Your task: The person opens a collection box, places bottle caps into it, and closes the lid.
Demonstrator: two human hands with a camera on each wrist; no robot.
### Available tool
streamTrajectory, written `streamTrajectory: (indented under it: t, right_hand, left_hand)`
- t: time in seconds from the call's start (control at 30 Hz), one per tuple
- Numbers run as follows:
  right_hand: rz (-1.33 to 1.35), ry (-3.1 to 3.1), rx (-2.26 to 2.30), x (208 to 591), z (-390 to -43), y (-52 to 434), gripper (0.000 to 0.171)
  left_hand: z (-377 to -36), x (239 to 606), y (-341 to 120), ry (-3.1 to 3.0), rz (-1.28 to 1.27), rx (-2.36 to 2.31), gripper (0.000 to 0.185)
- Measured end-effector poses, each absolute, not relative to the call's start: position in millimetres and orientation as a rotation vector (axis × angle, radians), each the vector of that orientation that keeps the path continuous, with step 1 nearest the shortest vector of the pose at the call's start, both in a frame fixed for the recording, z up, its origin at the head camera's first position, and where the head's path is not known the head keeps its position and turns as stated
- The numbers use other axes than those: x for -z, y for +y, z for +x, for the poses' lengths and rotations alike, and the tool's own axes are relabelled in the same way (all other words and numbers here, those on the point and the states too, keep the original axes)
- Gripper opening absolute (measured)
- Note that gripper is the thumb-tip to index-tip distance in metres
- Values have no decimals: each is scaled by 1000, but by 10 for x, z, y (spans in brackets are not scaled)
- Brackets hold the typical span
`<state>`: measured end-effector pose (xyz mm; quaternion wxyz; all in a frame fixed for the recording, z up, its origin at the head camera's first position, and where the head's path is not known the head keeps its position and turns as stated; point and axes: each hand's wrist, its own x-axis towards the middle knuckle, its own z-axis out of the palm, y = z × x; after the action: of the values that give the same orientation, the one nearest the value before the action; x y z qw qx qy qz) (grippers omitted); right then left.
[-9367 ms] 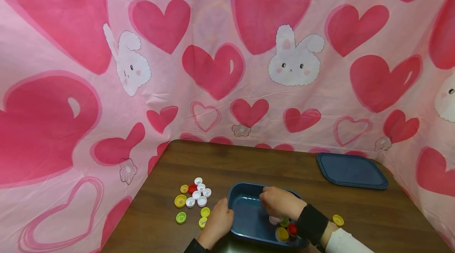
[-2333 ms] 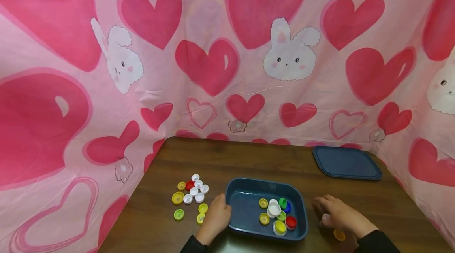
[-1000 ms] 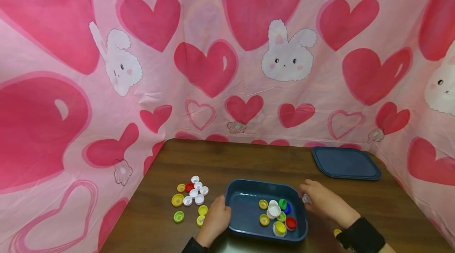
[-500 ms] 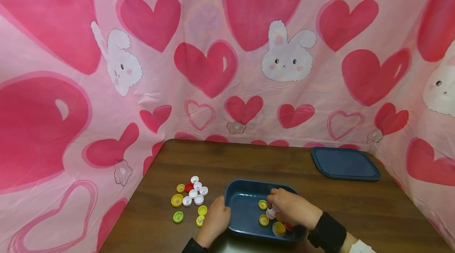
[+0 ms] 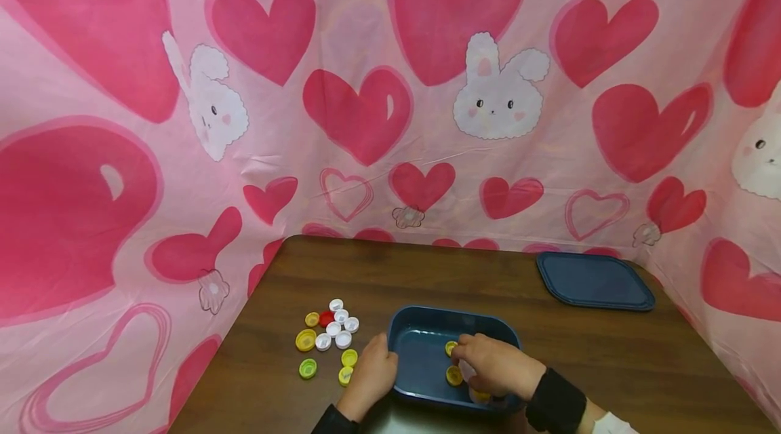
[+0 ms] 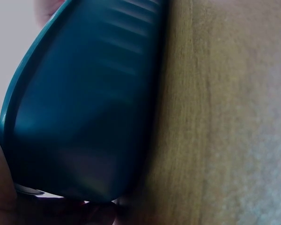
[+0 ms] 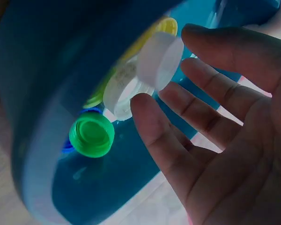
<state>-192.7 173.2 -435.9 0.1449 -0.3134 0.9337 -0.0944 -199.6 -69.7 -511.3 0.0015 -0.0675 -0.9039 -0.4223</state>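
A blue tray [image 5: 427,316] stands on the wooden table [image 5: 427,271] near the front edge. My left hand [image 5: 370,374] grips its left rim; the left wrist view shows only the tray's outer wall [image 6: 84,103] and a bit of palm. My right hand [image 5: 497,367] is inside the tray, over several bottle caps. In the right wrist view its fingers [image 7: 210,70] are spread and straight, with a white cap [image 7: 159,61] just off the fingertips. Below lie a larger white cap [image 7: 122,93], a green cap [image 7: 91,134] and a yellow cap [image 7: 166,26].
A cluster of loose white, yellow, red and green caps [image 5: 329,333] lies on the table left of the tray. The tray's blue lid [image 5: 594,280] rests at the back right. Pink heart-print cloth walls [image 5: 378,115] close in the table on three sides.
My right hand has come from the table right of the tray into the tray with a white cap, and its fingers are now spread. The left hand has stayed on the rim.
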Motion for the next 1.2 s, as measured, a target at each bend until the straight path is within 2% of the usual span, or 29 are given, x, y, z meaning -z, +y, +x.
streamTrajectory:
  t: [0.17,0.4,0.6,0.87,1.2]
  right_hand:
    - [-868,2718,329,4266,-1921,1817,31]
    - [-840,2802,443,4145,-1937,2117,32]
    - [-694,2907,485,4080,-1927,2447,37]
    - [-547,2941,514,4201,-1830,2947,44]
    - [-371,2851,579,4523,-1666,3374,62]
  left_hand:
    - [-2001,5107,-692,-2833,-204,1320,26]
    - [-1997,5094,-685,-2861,-184,1365,28]
    - [-1990,5078,-690,-2857,-192,1370,29]
    - [-1989,5084,-708,-2862,-197,1390,31]
    - [-2004,5096,-709,-2874,-192,1361,31]
